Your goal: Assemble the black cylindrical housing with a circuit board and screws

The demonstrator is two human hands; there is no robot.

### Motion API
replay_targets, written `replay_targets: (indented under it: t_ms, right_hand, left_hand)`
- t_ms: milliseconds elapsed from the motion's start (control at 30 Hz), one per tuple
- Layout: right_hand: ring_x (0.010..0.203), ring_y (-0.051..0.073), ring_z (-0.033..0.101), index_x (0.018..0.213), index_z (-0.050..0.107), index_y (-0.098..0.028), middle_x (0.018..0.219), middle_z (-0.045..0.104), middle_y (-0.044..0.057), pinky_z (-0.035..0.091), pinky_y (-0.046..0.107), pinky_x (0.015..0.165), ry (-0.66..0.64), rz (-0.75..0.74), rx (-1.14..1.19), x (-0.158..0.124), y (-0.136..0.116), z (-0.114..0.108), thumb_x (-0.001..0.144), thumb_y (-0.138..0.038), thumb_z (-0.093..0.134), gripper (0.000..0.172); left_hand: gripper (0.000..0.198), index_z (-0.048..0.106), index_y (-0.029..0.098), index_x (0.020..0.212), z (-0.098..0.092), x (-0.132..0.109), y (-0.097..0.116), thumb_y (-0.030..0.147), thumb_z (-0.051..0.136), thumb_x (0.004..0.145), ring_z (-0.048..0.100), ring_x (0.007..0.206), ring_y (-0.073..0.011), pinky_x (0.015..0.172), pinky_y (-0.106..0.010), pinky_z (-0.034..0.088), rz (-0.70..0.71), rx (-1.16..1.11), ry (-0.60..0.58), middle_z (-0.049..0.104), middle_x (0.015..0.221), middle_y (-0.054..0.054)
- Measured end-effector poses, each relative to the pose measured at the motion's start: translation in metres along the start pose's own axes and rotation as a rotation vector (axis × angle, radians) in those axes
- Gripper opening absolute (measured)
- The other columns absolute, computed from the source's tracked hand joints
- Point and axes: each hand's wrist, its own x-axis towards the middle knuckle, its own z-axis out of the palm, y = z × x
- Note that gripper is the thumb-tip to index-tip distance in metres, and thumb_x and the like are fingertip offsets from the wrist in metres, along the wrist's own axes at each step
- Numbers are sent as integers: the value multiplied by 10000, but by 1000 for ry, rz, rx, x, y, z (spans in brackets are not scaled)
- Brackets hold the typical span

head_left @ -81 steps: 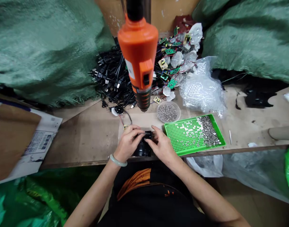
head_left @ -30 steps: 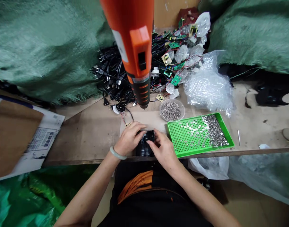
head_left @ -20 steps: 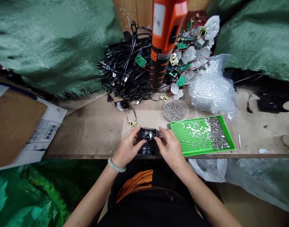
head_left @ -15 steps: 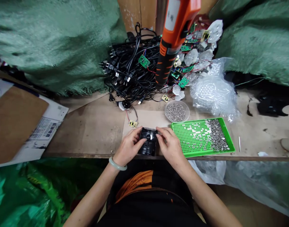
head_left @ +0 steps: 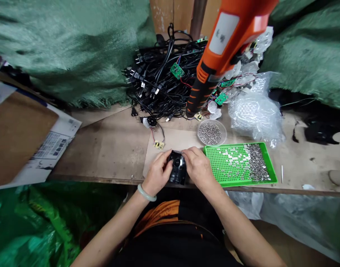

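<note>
My left hand and my right hand both grip a small black plastic housing at the near edge of the workbench. Fingers of both hands curl over its top and sides. The left wrist wears a pale green bangle. An orange electric screwdriver hangs tilted above the bench, behind the hands and untouched. Right of my right hand lies a green perforated tray strewn with small screws. A clear bowl of screws stands just behind it.
A tangle of black power cords and small green circuit boards fills the back of the bench. A clear plastic bag sits at the right. Green woven sacks flank both sides. Cardboard and paper lie at left.
The hanging screwdriver has swung from the left centre to the upper right and tilted. Both hands stayed on the black housing, shifting their grip slightly.
</note>
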Motion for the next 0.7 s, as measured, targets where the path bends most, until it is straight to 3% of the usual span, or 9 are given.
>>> replay_targets:
  t_ms: [267, 433, 600, 700]
  right_hand:
    - [861, 247, 623, 1055, 752, -166, 898, 666, 103, 541, 371, 841, -62, -64, -73, 1, 8, 0, 1077, -198, 452, 302]
    - [883, 269, 654, 1070, 762, -145, 917, 677, 120, 573, 403, 850, -75, -52, -19, 4, 14, 3, 1063, -201, 475, 292]
    - [1040, 274, 687, 1340, 670, -161, 1159, 689, 148, 587, 430, 959, 1, -8, 178, -3, 10, 3, 1033, -213, 509, 351]
    - [1063, 270, 698, 1425, 608, -170, 1200, 692, 153, 589, 444, 989, 66, 97, 317, -14, 3, 3, 1025, -279, 536, 421]
  left_hand:
    - [352, 632, 164, 1310, 4, 2, -4, 124, 527, 976, 688, 1019, -197, 917, -350, 599, 68, 4, 15, 706, 1124, -100]
    - [359, 649, 146, 1305, 5, 3, -7, 141, 554, 958, 675, 894, -175, 855, -343, 599, 29, -25, 18, 695, 1050, -85]
    - [373, 690, 153, 1292, 5, 2, -14, 217, 620, 932, 672, 773, -145, 785, -319, 601, -99, -142, 41, 724, 1082, -91]
    - [391, 692, 143, 1296, -1, 1, -15, 288, 640, 937, 712, 773, -155, 762, -309, 617, -185, -268, 19, 763, 1088, -100]
